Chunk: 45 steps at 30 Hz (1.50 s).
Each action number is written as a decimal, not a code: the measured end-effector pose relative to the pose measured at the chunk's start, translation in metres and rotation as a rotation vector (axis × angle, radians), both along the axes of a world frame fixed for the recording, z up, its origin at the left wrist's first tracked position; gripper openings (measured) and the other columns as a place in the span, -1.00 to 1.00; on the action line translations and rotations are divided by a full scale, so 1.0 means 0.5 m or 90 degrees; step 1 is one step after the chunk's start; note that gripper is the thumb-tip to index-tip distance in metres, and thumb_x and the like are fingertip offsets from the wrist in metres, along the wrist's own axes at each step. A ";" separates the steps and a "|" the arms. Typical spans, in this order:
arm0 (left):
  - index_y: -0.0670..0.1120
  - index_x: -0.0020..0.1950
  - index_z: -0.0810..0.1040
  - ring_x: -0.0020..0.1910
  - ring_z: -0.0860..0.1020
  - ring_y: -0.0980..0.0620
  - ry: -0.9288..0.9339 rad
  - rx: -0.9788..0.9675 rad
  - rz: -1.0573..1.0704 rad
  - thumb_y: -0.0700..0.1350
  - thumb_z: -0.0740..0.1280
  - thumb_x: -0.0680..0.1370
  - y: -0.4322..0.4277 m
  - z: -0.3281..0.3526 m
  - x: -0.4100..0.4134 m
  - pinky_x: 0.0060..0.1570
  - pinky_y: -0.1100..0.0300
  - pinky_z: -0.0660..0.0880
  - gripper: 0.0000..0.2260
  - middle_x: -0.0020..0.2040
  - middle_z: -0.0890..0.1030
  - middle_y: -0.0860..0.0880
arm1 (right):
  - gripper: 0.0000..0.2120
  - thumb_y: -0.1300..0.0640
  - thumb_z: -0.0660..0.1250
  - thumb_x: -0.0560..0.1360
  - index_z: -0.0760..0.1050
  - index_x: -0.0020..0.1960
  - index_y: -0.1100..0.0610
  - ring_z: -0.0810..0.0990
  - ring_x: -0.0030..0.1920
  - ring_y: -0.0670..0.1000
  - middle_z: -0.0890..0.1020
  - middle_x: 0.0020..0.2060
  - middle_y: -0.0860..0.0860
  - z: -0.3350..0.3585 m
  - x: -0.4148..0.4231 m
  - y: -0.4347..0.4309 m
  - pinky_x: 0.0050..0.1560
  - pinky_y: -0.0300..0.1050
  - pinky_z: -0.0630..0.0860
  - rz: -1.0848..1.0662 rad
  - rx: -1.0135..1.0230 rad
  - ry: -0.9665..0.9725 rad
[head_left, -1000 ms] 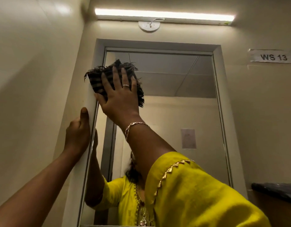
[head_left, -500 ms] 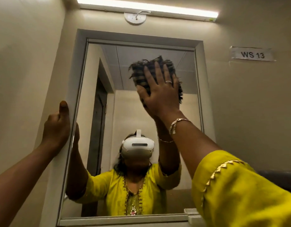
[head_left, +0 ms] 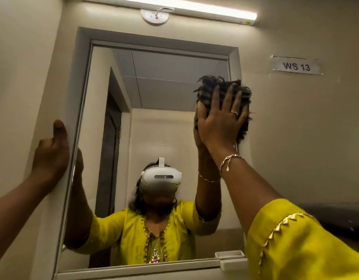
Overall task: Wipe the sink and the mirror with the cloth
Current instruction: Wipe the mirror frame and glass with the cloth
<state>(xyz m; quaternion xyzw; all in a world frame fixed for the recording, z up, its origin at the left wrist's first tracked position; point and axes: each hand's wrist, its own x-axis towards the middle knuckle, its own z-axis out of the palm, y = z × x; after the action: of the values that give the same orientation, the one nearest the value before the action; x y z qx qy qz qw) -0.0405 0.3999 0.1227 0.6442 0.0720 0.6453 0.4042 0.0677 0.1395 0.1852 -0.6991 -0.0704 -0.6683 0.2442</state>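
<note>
A tall mirror (head_left: 164, 126) in a grey frame hangs on the beige wall ahead. My right hand (head_left: 221, 120) presses a dark striped, fringed cloth (head_left: 225, 87) flat against the glass at the mirror's upper right edge, fingers spread over it. My left hand (head_left: 51, 154) rests against the left side of the frame, thumb up, holding nothing. The sink is out of view. The mirror reflects a person in a yellow top with both arms raised.
A tube light (head_left: 174, 7) runs above the mirror, with a round fitting (head_left: 154, 16) under it. A "WS 13" label (head_left: 296, 66) is stuck on the right wall. A small white tray (head_left: 233, 263) sits at the mirror's lower right corner. A dark counter edge (head_left: 340, 219) lies at right.
My right hand has swept the cloth across the glass from the upper left corner to the upper right edge. The left hand has stayed on the frame while the view shifted downward.
</note>
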 end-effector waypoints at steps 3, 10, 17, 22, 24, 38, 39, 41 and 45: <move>-0.08 -0.40 0.25 -0.42 0.31 0.00 -0.012 0.040 0.001 0.20 -0.13 0.57 0.001 0.001 0.000 -0.29 0.15 0.30 -0.50 -0.42 0.31 -0.09 | -0.37 -0.19 -0.18 0.50 -0.08 0.52 0.03 -0.13 0.51 0.21 -0.07 0.52 0.15 -0.012 -0.017 0.045 0.44 0.19 -0.21 0.031 0.010 0.006; -0.07 -0.40 0.24 -0.42 0.29 0.05 -0.004 0.049 0.011 0.16 -0.14 0.59 0.005 0.000 -0.002 -0.36 0.26 0.19 -0.52 -0.42 0.30 -0.06 | -0.41 -0.16 -0.08 0.59 -0.11 0.52 0.06 -0.17 0.50 0.24 -0.10 0.51 0.19 -0.019 -0.077 0.202 0.44 0.22 -0.23 0.079 -0.074 -0.025; -0.05 -0.38 0.28 -0.41 0.33 0.03 -0.011 0.060 -0.030 0.14 -0.13 0.59 0.024 -0.002 0.010 -0.36 0.25 0.24 -0.54 -0.40 0.34 -0.05 | -0.41 -0.15 -0.09 0.60 -0.17 0.52 0.06 -0.24 0.49 0.24 -0.18 0.50 0.20 -0.012 -0.130 0.344 0.43 0.23 -0.26 0.110 -0.185 -0.030; -0.13 -0.38 0.32 -0.43 0.34 -0.01 -0.035 0.061 -0.047 0.10 -0.13 0.61 0.021 0.000 0.010 -0.38 0.22 0.25 -0.50 -0.42 0.36 -0.10 | -0.41 -0.15 -0.08 0.59 -0.17 0.52 0.06 -0.26 0.49 0.24 -0.19 0.51 0.19 -0.015 -0.145 0.390 0.42 0.24 -0.28 0.112 -0.248 -0.032; -0.13 -0.38 0.32 -0.43 0.35 -0.01 -0.040 0.062 -0.045 0.10 -0.13 0.61 0.019 0.001 0.009 -0.38 0.21 0.25 -0.50 -0.42 0.36 -0.10 | -0.41 -0.16 -0.08 0.59 -0.17 0.52 0.05 -0.26 0.49 0.23 -0.18 0.51 0.18 -0.015 -0.143 0.385 0.42 0.23 -0.29 0.108 -0.275 -0.037; -0.08 -0.37 0.29 -0.41 0.34 -0.01 -0.009 0.068 -0.021 0.16 -0.12 0.59 0.023 0.002 0.011 -0.36 0.22 0.26 -0.52 -0.39 0.35 -0.07 | -0.42 -0.20 0.00 0.54 0.03 0.50 -0.03 -0.10 0.51 0.16 0.01 0.52 0.09 -0.023 -0.065 0.196 0.40 0.06 -0.28 0.087 -0.261 -0.112; -0.09 -0.37 0.30 -0.41 0.35 -0.02 -0.006 0.065 -0.019 0.16 -0.12 0.59 0.022 0.002 0.011 -0.35 0.22 0.27 -0.51 -0.39 0.36 -0.08 | -0.42 -0.21 -0.01 0.54 0.03 0.50 -0.04 -0.08 0.51 0.16 0.02 0.52 0.09 -0.023 -0.057 0.177 0.40 0.05 -0.28 0.082 -0.247 -0.109; -0.11 -0.36 0.31 -0.41 0.36 -0.04 -0.002 0.059 -0.014 0.17 -0.13 0.59 0.021 0.002 0.010 -0.34 0.22 0.28 -0.50 -0.39 0.37 -0.09 | -0.41 -0.21 -0.02 0.53 0.05 0.50 -0.04 -0.06 0.51 0.16 0.04 0.52 0.09 -0.024 -0.044 0.141 0.42 0.07 -0.22 0.073 -0.224 -0.105; -0.10 -0.36 0.30 -0.40 0.37 -0.05 0.005 0.053 -0.013 0.16 -0.13 0.59 0.016 0.002 0.008 -0.33 0.24 0.27 -0.51 -0.38 0.37 -0.10 | -0.42 -0.21 -0.01 0.53 0.07 0.50 -0.03 -0.04 0.51 0.17 0.06 0.52 0.10 -0.026 -0.022 0.082 0.45 0.15 -0.13 0.063 -0.185 -0.094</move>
<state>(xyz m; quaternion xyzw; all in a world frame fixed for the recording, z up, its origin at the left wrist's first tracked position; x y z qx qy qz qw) -0.0365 0.4080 0.1236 0.6637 0.0405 0.6412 0.3831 0.0567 0.1805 0.1723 -0.6718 -0.2187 -0.6876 0.1673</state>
